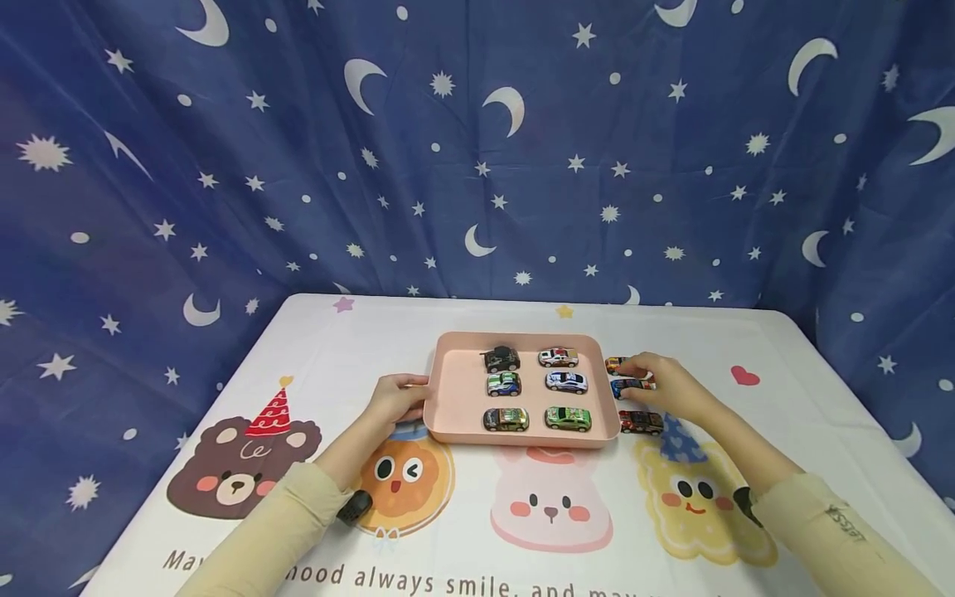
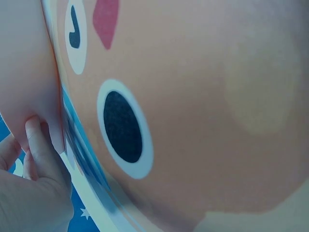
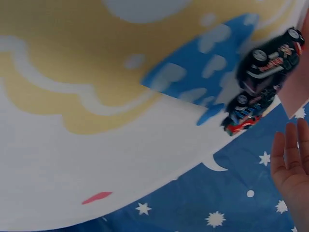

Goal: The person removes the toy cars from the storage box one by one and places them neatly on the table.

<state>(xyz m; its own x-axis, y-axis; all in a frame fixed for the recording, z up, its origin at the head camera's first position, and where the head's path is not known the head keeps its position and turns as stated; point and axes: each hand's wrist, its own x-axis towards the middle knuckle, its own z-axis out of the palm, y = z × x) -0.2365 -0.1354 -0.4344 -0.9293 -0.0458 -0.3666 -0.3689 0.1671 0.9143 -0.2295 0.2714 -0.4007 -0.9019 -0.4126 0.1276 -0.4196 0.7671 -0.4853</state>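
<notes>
My left hand grips the left rim of a pink tray; the left wrist view shows the thumb and fingers pinching its wall. Inside the tray, in two columns, are a black toy tank, a white-and-red toy car, and several other toy cars, among them a bright green one. Just right of the tray, my right hand reaches over an orange toy car and a blue toy car. Its fingers look extended in the right wrist view, holding nothing visible.
A dark red toy car sits in front of the blue one, beside the tray. The white tablecloth carries printed cartoon faces and lettering. Behind the table hangs a blue curtain with moons and stars.
</notes>
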